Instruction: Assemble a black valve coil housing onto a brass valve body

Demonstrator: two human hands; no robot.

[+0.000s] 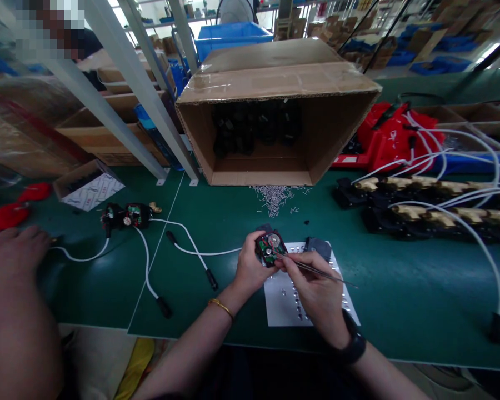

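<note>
My left hand (252, 262) is closed around a small black housing (270, 248) with a green circuit board and round metal parts inside. A white cable (216, 254) runs leftward from it to a black connector. In my right hand (312, 286) is a pair of thin metal tweezers (323, 272), their tips at the open face of the housing. Beneath my hands lies a white sheet (277, 311) dotted with small shiny round pieces. A dark cover-like part (318, 248) rests on the sheet's upper edge.
Behind a pile of small metal pins (274, 198), a cardboard box (283, 83) holds black parts. Rows of black-and-brass units (437, 214) with white cables lie right. At left are another opened unit (129, 215) and a co-worker's hand (16, 250). Metal posts (144, 94) rise behind.
</note>
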